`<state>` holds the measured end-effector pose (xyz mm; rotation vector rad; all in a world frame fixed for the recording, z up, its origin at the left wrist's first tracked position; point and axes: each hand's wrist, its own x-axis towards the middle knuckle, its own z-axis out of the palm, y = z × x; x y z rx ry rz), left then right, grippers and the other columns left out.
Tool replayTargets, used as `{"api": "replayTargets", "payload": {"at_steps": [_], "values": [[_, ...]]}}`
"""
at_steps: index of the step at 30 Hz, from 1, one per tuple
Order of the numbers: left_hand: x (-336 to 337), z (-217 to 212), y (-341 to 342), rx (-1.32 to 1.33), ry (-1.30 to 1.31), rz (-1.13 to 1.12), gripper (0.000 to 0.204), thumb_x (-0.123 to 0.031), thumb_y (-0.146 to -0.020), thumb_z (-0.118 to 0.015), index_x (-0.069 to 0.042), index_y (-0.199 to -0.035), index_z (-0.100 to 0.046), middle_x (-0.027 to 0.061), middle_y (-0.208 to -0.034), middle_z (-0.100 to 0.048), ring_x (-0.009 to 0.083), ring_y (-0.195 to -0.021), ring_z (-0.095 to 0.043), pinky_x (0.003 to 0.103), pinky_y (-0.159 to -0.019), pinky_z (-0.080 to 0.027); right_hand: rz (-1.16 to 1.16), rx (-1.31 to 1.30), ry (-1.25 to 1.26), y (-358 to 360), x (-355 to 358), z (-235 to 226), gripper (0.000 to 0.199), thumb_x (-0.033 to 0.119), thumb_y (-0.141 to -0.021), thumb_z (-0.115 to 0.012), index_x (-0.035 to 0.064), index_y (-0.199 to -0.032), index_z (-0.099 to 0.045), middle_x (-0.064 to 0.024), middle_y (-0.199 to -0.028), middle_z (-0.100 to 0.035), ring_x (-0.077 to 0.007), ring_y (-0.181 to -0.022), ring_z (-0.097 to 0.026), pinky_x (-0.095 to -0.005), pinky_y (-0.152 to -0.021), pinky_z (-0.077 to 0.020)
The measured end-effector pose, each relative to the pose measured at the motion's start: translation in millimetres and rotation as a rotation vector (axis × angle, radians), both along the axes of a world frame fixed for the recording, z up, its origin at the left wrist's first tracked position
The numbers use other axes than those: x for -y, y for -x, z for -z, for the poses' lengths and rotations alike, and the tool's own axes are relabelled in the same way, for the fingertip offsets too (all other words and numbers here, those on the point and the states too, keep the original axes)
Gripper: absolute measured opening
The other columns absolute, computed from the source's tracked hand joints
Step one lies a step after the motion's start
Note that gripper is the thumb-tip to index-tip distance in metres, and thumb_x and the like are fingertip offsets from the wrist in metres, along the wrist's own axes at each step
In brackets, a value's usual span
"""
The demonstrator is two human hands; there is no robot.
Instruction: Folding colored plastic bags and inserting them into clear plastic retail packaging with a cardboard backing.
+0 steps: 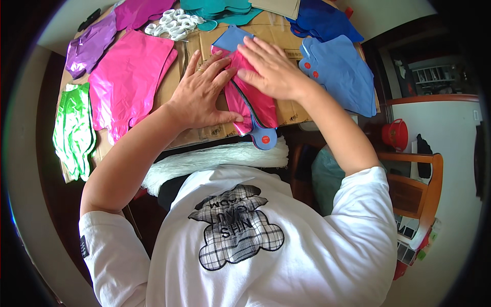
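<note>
A shiny pink foil sheet (263, 106) lies over a blue flat shaped piece (232, 37), whose ends stick out at the top and bottom. The lower blue tab bears a red round sticker (265, 139). A dark curved line runs down the pink foil. My left hand (202, 94) rests spread along the foil's left edge, its thumb on the lower part. Flat on the upper part of the foil lies my right hand (273, 71), fingers stretched out. Neither hand grips anything; part of the foil is hidden beneath them.
Pink foil sheets (130, 77), purple foil (92, 43) and green foil (74, 130) lie on the cardboard (204, 134) at left. Blue pieces (340, 74) lie at right. White cord coils (174, 24) and teal pieces (220, 6) sit at the back. A white strand bundle (220, 159) lies before me.
</note>
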<state>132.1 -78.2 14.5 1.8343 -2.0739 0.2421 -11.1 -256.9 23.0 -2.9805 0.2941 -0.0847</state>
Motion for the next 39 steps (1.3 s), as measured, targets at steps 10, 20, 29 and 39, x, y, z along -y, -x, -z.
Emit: {"api": "replayTargets", "payload": {"at_steps": [10,20,29,39], "values": [[-1.7,-4.8,-0.7,-0.016,-0.111,-0.032,0.096,-0.073,-0.066,-0.062,-0.007,-0.134,-0.043,0.0122,-0.139,-0.04,0.029,-0.138,-0.028,0.054,-0.114,-0.01,0.062,0.143,0.249,-6.6,15.5,7.2,0.077,0.059,-0.093,-0.033,0.0042,-0.147,-0.022,-0.0187,-0.153,-0.018,-0.0327,-0.143,-0.014,-0.0483,-0.115,-0.0065],[-2.2,-5.4,1.0,-0.032,-0.087,-0.018,0.095,-0.073,-0.065,-0.062,-0.008,-0.131,-0.046,0.0127,-0.136,-0.043,0.0298,-0.134,-0.034,0.055,-0.114,-0.011,-0.083,0.012,-0.045,88.3,-75.8,-19.1,0.075,0.053,-0.09,-0.049,0.002,-0.142,-0.032,-0.0242,-0.15,-0.022,-0.0361,-0.141,-0.018,-0.0504,-0.114,-0.0107],[-3.1,-6.5,1.7,-0.022,-0.099,-0.03,0.096,-0.073,-0.064,-0.063,-0.009,-0.133,-0.044,0.0111,-0.136,-0.043,0.0289,-0.134,-0.033,0.054,-0.114,-0.011,0.609,0.053,-1.151,33.3,8.3,-41.9,0.049,0.024,-0.089,-0.062,-0.0043,-0.127,-0.049,-0.0151,-0.115,-0.057,-0.0187,-0.097,-0.059,-0.0308,-0.079,-0.0521],[-6.3,-4.8,0.9,-0.051,-0.062,-0.033,0.097,-0.073,-0.064,-0.064,-0.008,-0.132,-0.044,0.0108,-0.136,-0.042,0.0275,-0.137,-0.03,0.054,-0.114,-0.01,0.71,-0.282,-1.344,-7.8,-3.7,-50.4,0.024,0.027,-0.08,-0.072,0.0082,-0.094,-0.067,-0.0022,-0.087,-0.068,-0.0121,-0.074,-0.063,-0.0258,-0.069,-0.047]]}}
